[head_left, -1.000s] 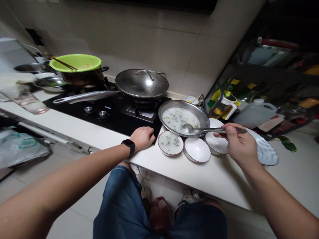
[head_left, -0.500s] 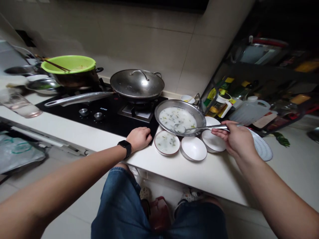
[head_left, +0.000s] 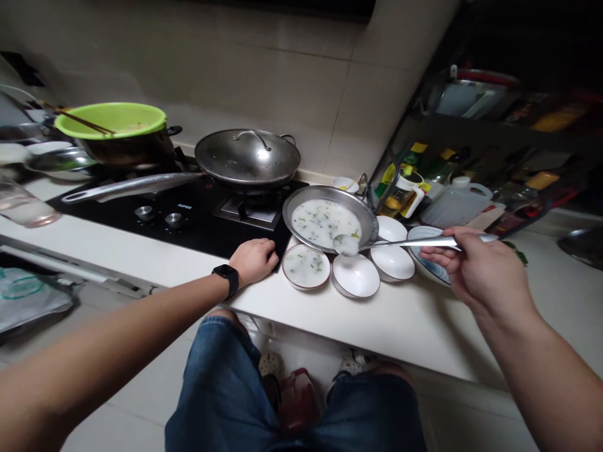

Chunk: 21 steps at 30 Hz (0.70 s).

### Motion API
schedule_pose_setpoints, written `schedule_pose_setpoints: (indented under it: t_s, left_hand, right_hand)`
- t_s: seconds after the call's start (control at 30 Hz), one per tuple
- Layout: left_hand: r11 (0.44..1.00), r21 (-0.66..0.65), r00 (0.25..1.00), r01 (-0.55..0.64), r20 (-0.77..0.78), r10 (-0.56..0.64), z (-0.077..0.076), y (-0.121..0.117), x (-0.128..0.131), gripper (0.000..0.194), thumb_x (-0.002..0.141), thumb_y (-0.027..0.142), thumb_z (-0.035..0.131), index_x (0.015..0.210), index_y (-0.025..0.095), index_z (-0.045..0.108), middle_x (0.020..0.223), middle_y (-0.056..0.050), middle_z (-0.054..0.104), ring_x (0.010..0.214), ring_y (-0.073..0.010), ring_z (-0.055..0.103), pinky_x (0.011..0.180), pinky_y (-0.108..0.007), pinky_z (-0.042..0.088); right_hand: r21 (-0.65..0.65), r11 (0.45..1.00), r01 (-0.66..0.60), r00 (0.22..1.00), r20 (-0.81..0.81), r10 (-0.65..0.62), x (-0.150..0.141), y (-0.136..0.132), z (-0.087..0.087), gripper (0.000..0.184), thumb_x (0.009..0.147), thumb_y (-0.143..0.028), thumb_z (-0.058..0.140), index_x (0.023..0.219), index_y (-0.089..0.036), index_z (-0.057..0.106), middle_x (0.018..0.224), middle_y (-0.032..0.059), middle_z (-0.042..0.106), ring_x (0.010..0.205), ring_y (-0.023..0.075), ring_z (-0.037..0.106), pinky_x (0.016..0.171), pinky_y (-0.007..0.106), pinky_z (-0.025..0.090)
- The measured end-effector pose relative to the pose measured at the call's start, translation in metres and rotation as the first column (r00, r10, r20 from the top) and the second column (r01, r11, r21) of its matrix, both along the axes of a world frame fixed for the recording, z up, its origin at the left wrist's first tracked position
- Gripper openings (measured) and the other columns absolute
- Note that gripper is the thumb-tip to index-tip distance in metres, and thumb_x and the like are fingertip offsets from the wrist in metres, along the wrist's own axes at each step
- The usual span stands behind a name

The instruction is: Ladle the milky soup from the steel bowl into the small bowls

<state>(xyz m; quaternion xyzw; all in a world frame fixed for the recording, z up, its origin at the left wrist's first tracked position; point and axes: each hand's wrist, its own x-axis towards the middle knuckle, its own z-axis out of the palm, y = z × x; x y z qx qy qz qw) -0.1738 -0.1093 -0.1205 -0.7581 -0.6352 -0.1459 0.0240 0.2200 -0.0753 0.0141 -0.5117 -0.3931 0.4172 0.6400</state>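
The slim steel ladle (head_left: 414,242) looked light and stiff, its smooth handle probably slippery when wet and best gripped towards the end, where the right hand (head_left: 475,267) was curled firmly around it. Its filled bowl sat at the near rim of the steel pan (head_left: 330,190), which held thin, green-flecked porridge. Just beside the pan, a shallow bowl (head_left: 306,266) held the same, near two white bowls (head_left: 355,275). The relaxed, empty left hand (head_left: 252,262) rested on the counter (head_left: 377,326).
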Motion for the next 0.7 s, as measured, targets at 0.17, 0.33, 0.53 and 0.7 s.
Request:
schedule_pose_setpoints:
  t_s: [0.17,0.33,0.53,0.7]
  left_hand:
    - [1.0,0.001,1.0,-0.001,-0.004,0.001,0.001,-0.001,0.001,0.022,0.096,0.029,0.048,0.081,0.022,0.063,0.09,-0.008,0.072,0.087,-0.0237,0.066,0.077,-0.036,0.047]
    - [1.0,-0.002,1.0,-0.009,-0.006,0.009,0.002,-0.001,0.001,0.021,0.095,0.029,0.049,0.082,0.022,0.064,0.09,-0.008,0.072,0.088,-0.0241,0.066,0.077,-0.036,0.047]
    - [1.0,-0.005,1.0,-0.012,-0.012,0.012,0.003,-0.001,0.002,0.021,0.095,0.029,0.049,0.081,0.022,0.064,0.09,-0.008,0.072,0.087,-0.0241,0.066,0.077,-0.036,0.047]
    - [1.0,0.001,1.0,-0.009,-0.013,0.009,0.001,-0.001,0.001,0.021,0.095,0.029,0.048,0.08,0.022,0.062,0.089,-0.008,0.071,0.087,-0.024,0.066,0.077,-0.036,0.047]
  right_hand:
    - [0.015,1.0,-0.022,0.999,0.024,0.022,0.016,-0.023,-0.005,0.007,0.084,-0.015,0.073,0.08,-0.012,0.068,0.063,0.0066,0.07,0.051,0.0221,0.075,0.053,0.027,0.067]
    - [0.007,0.999,-0.037,0.998,0.059,0.036,0.027,-0.043,-0.024,0.03,0.072,-0.032,0.091,0.082,-0.013,0.071,0.065,0.0062,0.071,0.05,0.0223,0.074,0.053,0.026,0.067]
    - [0.213,0.955,-0.207,0.801,0.598,0.04,0.043,-0.071,-0.035,0.023,0.094,-0.047,0.073,0.094,-0.025,0.078,0.082,0.005,0.079,0.077,0.024,0.082,0.079,0.035,0.07]
    - [0.37,0.682,-0.631,0.484,0.875,-0.027,0.059,-0.095,-0.021,0.028,0.088,-0.02,0.071,0.107,-0.037,0.083,0.094,0.0051,0.083,0.082,0.0262,0.081,0.071,0.036,0.069]
